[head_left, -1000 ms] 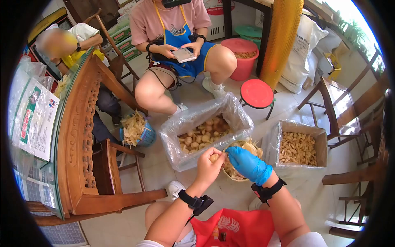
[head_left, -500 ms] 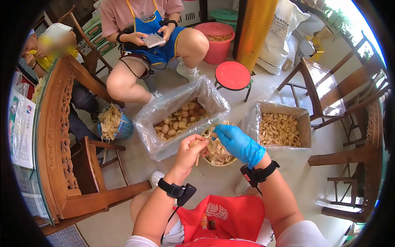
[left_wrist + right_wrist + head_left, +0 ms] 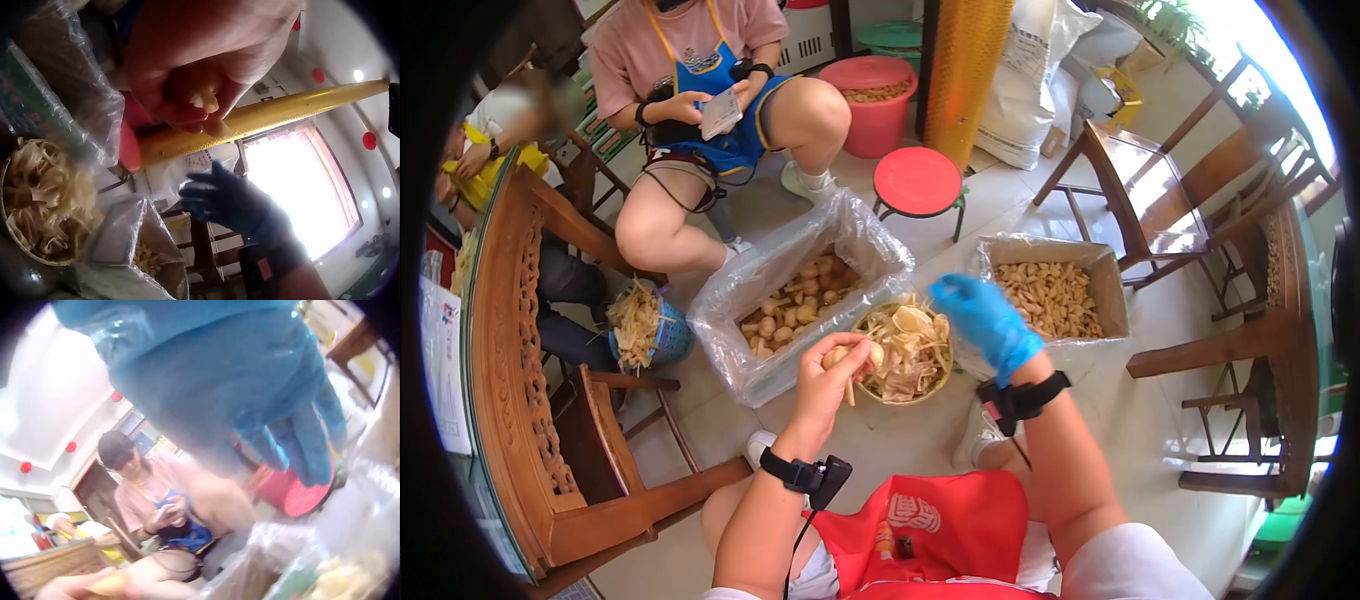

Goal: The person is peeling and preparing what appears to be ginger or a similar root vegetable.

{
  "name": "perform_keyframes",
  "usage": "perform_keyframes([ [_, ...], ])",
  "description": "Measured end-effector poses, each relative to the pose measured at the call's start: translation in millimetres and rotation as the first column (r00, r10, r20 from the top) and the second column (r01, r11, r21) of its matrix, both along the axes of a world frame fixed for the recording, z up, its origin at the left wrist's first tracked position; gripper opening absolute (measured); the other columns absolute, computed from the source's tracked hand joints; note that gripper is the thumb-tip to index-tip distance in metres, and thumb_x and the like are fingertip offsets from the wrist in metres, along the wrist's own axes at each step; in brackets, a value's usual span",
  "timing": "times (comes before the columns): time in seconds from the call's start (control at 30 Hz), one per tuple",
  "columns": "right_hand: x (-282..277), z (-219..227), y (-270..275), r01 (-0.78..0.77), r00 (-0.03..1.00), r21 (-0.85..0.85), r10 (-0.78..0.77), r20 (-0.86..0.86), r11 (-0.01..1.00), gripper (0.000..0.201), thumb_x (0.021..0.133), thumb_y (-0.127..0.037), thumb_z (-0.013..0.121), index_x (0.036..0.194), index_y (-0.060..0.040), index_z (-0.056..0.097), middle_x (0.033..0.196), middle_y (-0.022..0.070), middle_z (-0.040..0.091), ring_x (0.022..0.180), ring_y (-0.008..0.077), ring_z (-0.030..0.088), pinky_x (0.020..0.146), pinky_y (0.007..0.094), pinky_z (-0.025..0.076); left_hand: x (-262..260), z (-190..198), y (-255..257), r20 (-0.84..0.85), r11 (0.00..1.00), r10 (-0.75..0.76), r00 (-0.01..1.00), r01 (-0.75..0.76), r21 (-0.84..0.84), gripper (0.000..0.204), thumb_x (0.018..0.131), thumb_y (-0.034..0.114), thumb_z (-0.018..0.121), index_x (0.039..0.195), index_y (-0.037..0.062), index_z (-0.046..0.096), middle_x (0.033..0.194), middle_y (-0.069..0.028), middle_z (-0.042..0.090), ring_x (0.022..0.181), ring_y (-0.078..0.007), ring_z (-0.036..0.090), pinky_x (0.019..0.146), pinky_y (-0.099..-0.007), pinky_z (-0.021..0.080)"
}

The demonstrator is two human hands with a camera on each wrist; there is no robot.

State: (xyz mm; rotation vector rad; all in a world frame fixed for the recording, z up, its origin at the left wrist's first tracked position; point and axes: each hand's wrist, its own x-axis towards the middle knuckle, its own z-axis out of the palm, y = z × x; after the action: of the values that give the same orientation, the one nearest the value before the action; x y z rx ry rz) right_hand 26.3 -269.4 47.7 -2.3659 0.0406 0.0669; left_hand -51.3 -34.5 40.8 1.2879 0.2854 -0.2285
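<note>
My bare left hand [image 3: 823, 382] grips a pale garlic bulb [image 3: 837, 356] above the near edge of a plastic-lined box [image 3: 745, 385] of whole bulbs in brownish liquid. In the left wrist view, garlic cloves [image 3: 205, 100] poke out between the thumb and fingers. My blue-gloved right hand [image 3: 985, 318] is at the near left edge of a second lined box [image 3: 1112, 290], full of loose cloves [image 3: 1045, 298]. Its fingers look spread in the left wrist view, with nothing visible in them. Between the hands, on the floor, stands a round basket heaped with peels [image 3: 905, 345].
Across from me sits a person in a blue apron [image 3: 740, 150], holding a flat pale device [image 3: 721, 113]. A red stool [image 3: 917, 182] stands behind the boxes. Carved wooden furniture [image 3: 525, 380] flanks the left, beside a blue bucket [image 3: 670, 335] of peels; a wooden chair [image 3: 1145, 200] is to the right.
My right hand has parted from the left and moved right, to the box of cloves. The left hand still grips the bulb. The head view has shifted, sliding the scene leftward.
</note>
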Motion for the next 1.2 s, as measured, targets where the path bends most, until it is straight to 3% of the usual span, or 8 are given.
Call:
perform_keyframes([
  [0.07, -4.7, -27.4, 31.1, -0.167, 0.929, 0.559, 0.319, -0.185, 0.812, 0.046, 0.085, -0.037, 0.061, 0.108, 0.0025, 0.06, 0.09, 0.0173, 0.066, 0.083, 0.023, 0.062, 0.075, 0.0338, 0.047, -0.3, -3.0, -2.7, 0.003, 1.0, -0.014, 1.0, 0.014, 0.009, 0.015, 0.086, 0.017, 0.065, 0.094, 0.0046, 0.064, 0.08, -0.0007, 0.063, 0.069, -0.0073, 0.058, 0.06, -0.0199, 0.044],
  [0.33, -14.3, 13.2, 55.0, -0.346, 0.854, 0.452, 0.476, -0.211, 0.822, 0.028, 0.076, -0.021, 0.065, 0.093, 0.0006, 0.065, 0.078, 0.0118, 0.066, 0.07, 0.018, 0.06, 0.068, 0.0312, 0.048, 2.8, -2.5, -9.5, -0.012, 0.999, 0.049, 0.999, -0.049, 0.022, 0.019, 0.086, 0.017, 0.065, 0.099, 0.0044, 0.062, 0.085, -0.0018, 0.063, 0.073, -0.0087, 0.058, 0.064, -0.0211, 0.043],
  [0.43, 1.0, 5.5, 13.2, -0.214, 0.967, 0.002, 0.213, -0.138, 0.977, 0.018, 0.071, -0.015, 0.058, 0.079, -0.0015, 0.067, 0.081, 0.0241, 0.063, 0.074, 0.0405, 0.061, 0.069, 0.0436, 0.05, 3.9, -4.5, -8.6, -0.045, 1.0, 0.008, 0.999, -0.008, 0.016, 0.023, 0.086, 0.015, 0.064, 0.106, 0.0047, 0.057, 0.095, -0.005, 0.061, 0.078, -0.011, 0.058, 0.067, -0.0221, 0.044],
  [0.5, 15.2, -22.2, -37.9, 0.176, 0.984, -0.356, -0.174, 0.04, 0.918, 0.023, 0.072, -0.026, 0.062, 0.079, -0.0038, 0.068, 0.081, 0.0206, 0.065, 0.077, 0.0367, 0.064, 0.071, 0.0444, 0.05, 2.4, -3.4, -7.5, -0.003, 0.995, -0.001, 1.0, 0.001, -0.101, 0.03, 0.086, 0.011, 0.062, 0.113, 0.0048, 0.049, 0.104, -0.009, 0.058, 0.086, -0.0148, 0.059, 0.073, -0.0248, 0.046],
  [0.63, 7.7, -6.2, -68.9, 0.203, 0.957, -0.607, -0.288, -0.045, 0.769, 0.045, 0.076, -0.038, 0.062, 0.106, -0.0042, 0.062, 0.09, 0.018, 0.066, 0.084, 0.0335, 0.065, 0.071, 0.044, 0.05, 2.2, -9.1, -9.0, 0.011, 0.965, 0.024, 1.0, -0.02, -0.26, 0.03, 0.087, 0.008, 0.06, 0.113, 0.0044, 0.045, 0.113, -0.0102, 0.054, 0.095, -0.0152, 0.057, 0.078, -0.0255, 0.047],
  [0.77, -2.0, 1.1, -22.5, -0.11, 0.992, -0.155, 0.098, -0.084, 0.982, 0.057, 0.079, -0.039, 0.062, 0.119, 0.0012, 0.053, 0.099, 0.0213, 0.064, 0.093, 0.034, 0.062, 0.079, 0.0404, 0.049, 3.7, -13.0, -12.7, 0.001, 0.959, 0.032, 0.999, -0.03, -0.283, 0.029, 0.089, 0.008, 0.057, 0.116, 0.0047, 0.044, 0.116, -0.0131, 0.053, 0.1, -0.0201, 0.057, 0.086, -0.0287, 0.046],
  [0.87, -9.0, 3.1, 16.1, -0.294, 0.911, 0.296, 0.36, -0.199, 0.909, 0.052, 0.079, -0.032, 0.064, 0.12, -0.002, 0.053, 0.099, 0.02, 0.064, 0.093, 0.0343, 0.061, 0.081, 0.0382, 0.049, 2.4, -10.9, -14.8, 0.003, 0.961, 0.01, 1.0, -0.009, -0.277, 0.029, 0.091, 0.01, 0.055, 0.117, 0.0049, 0.045, 0.117, -0.0134, 0.052, 0.101, -0.021, 0.057, 0.091, -0.0306, 0.046],
  [1.2, -19.9, 16.4, 69.6, -0.594, 0.791, 0.111, 0.553, 0.262, 0.797, 0.033, 0.074, -0.016, 0.068, 0.105, -0.006, 0.061, 0.09, 0.0156, 0.063, 0.082, 0.0331, 0.061, 0.072, 0.0395, 0.049, 3.5, -0.1, 0.3, -0.083, 0.968, 0.009, 0.996, -0.029, -0.249, 0.034, 0.094, 0.036, 0.05, 0.115, 0.01, 0.054, 0.103, 0.0024, 0.054, 0.088, -0.0107, 0.049, 0.079, -0.0259, 0.04],
])
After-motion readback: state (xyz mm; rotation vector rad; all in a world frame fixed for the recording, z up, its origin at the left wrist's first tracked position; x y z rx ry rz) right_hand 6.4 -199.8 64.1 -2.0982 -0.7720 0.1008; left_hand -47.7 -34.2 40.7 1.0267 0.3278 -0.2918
